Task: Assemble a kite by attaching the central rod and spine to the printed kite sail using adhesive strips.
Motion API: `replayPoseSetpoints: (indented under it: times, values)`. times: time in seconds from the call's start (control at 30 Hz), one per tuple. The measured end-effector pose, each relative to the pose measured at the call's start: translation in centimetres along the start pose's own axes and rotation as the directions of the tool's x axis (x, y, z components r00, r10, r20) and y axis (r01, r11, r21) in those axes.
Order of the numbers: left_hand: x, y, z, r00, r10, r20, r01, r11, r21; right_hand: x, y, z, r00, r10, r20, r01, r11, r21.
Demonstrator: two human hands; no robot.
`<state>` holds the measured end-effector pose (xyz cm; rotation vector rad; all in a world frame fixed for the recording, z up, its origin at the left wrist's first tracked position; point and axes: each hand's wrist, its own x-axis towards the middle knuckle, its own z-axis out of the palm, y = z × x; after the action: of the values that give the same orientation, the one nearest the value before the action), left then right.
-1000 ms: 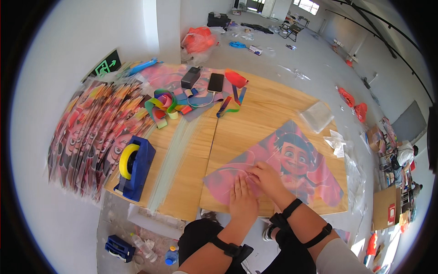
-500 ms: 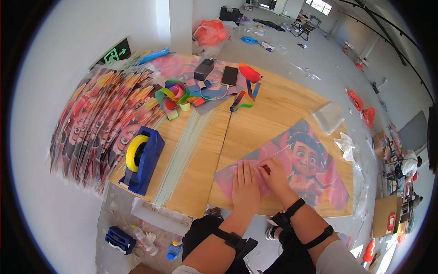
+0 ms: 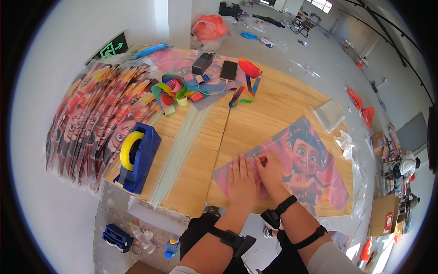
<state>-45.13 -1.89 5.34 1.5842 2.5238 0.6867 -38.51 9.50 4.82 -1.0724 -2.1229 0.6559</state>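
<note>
A triangular pink kite (image 3: 299, 171) printed with a cartoon figure lies flat on the wooden table, a thin pale rod (image 3: 307, 137) running down its middle. Spread over the kite's left part is my left hand (image 3: 242, 182), its fingers stretched out and pressing on the sheet. Close beside it, my right hand (image 3: 269, 169) is closed in a pinch near the kite's upper left edge. Whatever sits between those fingertips is too small to make out; a pale sliver shows there.
Left of the kite lies a bundle of thin pale rods (image 3: 182, 155), then a blue tape dispenser (image 3: 145, 160) with yellow tape. Many packed printed kites (image 3: 91, 123) fill the left end. Rainbow ribbons (image 3: 171, 91), a phone (image 3: 228, 71) and a clear plastic box (image 3: 328, 116) lie farther back.
My right hand has shifted slightly up and left, closer to the left fingertips and the kite's edge. The left hand stays flat on the kite.
</note>
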Motion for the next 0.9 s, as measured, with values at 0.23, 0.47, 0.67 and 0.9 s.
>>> replayPoseSetpoints:
  times: [0.23, 0.47, 0.67, 0.9]
  values:
    - [0.0, -0.2, 0.4, 1.000, -0.006, -0.002, 0.007, 0.999, 0.037, 0.0, -0.1, 0.6, 0.999, 0.022, -0.032, -0.023, 0.998, -0.059]
    - [0.2, -0.1, 0.0, 0.999, -0.007, 0.040, 0.009, 0.998, -0.055, -0.3, -0.3, 0.5, 0.999, 0.031, -0.030, -0.033, 0.996, -0.086]
    - [0.2, -0.4, 0.9, 0.999, 0.022, -0.048, -0.023, 1.000, -0.005, -0.2, -0.8, 1.0, 0.997, -0.018, -0.076, 0.006, 0.988, -0.157]
    - [0.1, 0.0, -0.4, 0.998, 0.034, 0.047, -0.034, 0.999, 0.001, 0.9, 1.0, 0.6, 0.992, 0.116, -0.055, -0.124, 0.978, -0.165]
